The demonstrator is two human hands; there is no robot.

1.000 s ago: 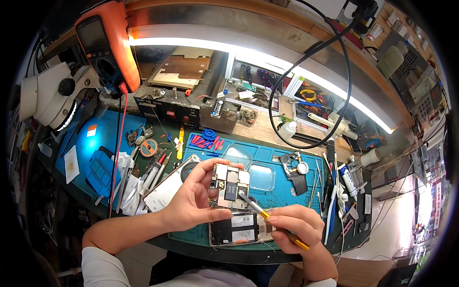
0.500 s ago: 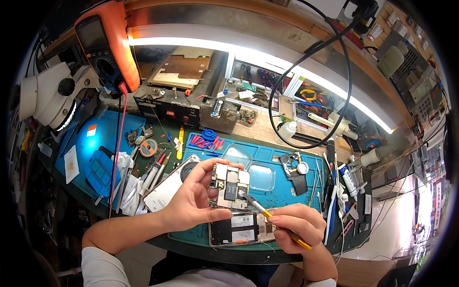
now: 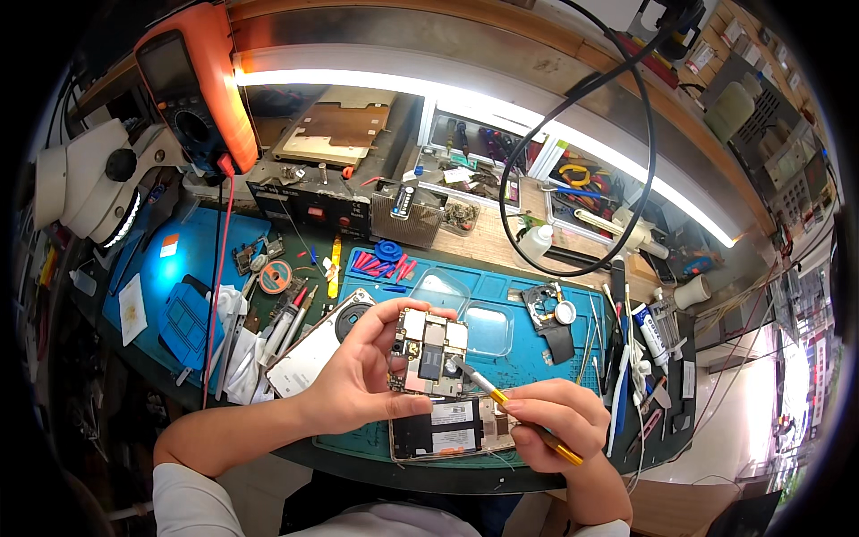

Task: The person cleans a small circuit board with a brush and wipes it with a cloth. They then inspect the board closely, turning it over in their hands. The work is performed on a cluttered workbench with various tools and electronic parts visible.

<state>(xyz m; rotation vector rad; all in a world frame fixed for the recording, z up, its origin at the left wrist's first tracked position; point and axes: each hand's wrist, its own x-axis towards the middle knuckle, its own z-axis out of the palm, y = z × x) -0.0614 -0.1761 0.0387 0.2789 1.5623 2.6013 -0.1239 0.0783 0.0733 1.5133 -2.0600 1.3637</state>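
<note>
Left hand (image 3: 362, 380) pinches a small circuit board (image 3: 434, 358) mid-frame, its arm (image 3: 242, 428) bent in from the lower left. Right hand (image 3: 564, 419), lower right of the board, pinches a slanted tool (image 3: 486, 387), tip by the board's right side; it looks like tiny, careful work that needs steady holding next.
</note>
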